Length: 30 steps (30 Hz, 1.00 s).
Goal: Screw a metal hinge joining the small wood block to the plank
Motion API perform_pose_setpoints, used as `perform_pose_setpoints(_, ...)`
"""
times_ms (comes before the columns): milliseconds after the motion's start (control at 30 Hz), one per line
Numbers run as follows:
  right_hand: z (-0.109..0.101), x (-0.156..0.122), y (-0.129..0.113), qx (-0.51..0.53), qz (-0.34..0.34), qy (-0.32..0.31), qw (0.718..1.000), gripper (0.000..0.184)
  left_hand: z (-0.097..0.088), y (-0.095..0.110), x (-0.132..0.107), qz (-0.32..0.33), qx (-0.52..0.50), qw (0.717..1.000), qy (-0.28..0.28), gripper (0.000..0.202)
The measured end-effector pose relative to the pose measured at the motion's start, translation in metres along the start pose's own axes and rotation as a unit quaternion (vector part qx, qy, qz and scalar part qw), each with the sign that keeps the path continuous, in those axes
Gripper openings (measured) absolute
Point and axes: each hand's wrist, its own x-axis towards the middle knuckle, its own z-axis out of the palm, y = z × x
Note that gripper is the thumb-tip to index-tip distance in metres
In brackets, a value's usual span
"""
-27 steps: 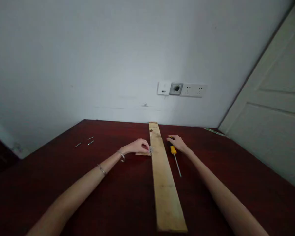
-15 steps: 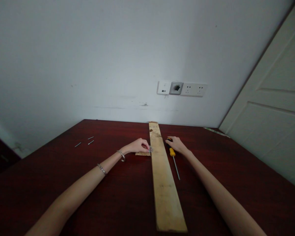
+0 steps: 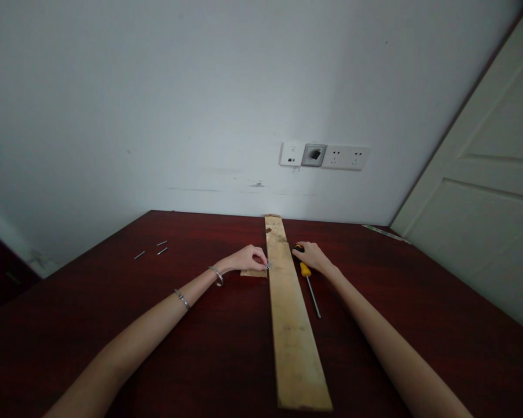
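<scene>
My left hand (image 3: 249,259) pinches a small shiny metal piece (image 3: 267,266) at the left edge of a long wooden plank (image 3: 289,313). Its exact kind is too small to make out. A short flat piece of wood (image 3: 253,273) lies under that hand and meets the plank's side. On the plank's right, my right hand (image 3: 312,255) has its fingers closed around the black end of a screwdriver (image 3: 305,270). The screwdriver's yellow collar and steel shaft show below the fingers, the tip pointing towards me.
Several thin metal screws or nails (image 3: 162,251) lie at the left on the dark red table (image 3: 191,360). Behind the table is a white wall with sockets (image 3: 342,157). A pale door (image 3: 487,191) stands at the right, and a thin strip (image 3: 385,233) rests near the back right corner.
The view has shifted very slightly. My left fingertips have moved a touch at the metal piece; my right hand stays on the screwdriver.
</scene>
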Motion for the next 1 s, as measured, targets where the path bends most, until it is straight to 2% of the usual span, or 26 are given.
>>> perform_pose_setpoints(167, 0.001, 0.001, 0.001, -0.007, 0.002, -0.003, 1.000, 0.035, 0.001, 0.001, 0.001, 0.006, 0.003, 1.000, 0.007, 0.005)
perform_pose_setpoints(467, 0.000, -0.001, -0.002, -0.010, 0.005, -0.005, 1.000, 0.041, -0.002, 0.004, 0.002, 0.000, -0.054, 0.998, 0.019, 0.007)
perform_pose_setpoints(633, -0.014, -0.010, -0.013, -0.026, 0.012, 0.023, 0.999, 0.051, -0.004, 0.003, 0.003, 0.003, -0.062, 0.998, 0.026, 0.009)
perform_pose_setpoints(667, -0.019, -0.013, -0.017, -0.034, 0.000, 0.040, 0.999, 0.050, -0.005, 0.003, 0.003, 0.001, -0.065, 0.998, 0.027, 0.010)
perform_pose_setpoints(733, -0.028, -0.020, -0.029, -0.033, -0.077, 0.052, 0.995, 0.042, -0.007, 0.002, 0.003, 0.000, -0.070, 0.997, 0.031, 0.012)
perform_pose_setpoints(800, -0.033, -0.026, -0.044, -0.006, -0.172, 0.028, 0.985, 0.035, -0.008, 0.001, 0.003, -0.003, -0.073, 0.997, 0.034, 0.013)
perform_pose_setpoints(867, -0.033, -0.030, -0.057, 0.030, -0.238, -0.004, 0.971, 0.032, -0.010, 0.000, 0.003, -0.007, -0.075, 0.996, 0.039, 0.013)
perform_pose_setpoints(1000, -0.022, -0.034, -0.074, 0.076, -0.290, -0.007, 0.954, 0.025, -0.012, 0.001, 0.003, -0.018, -0.092, 0.994, 0.055, 0.015)
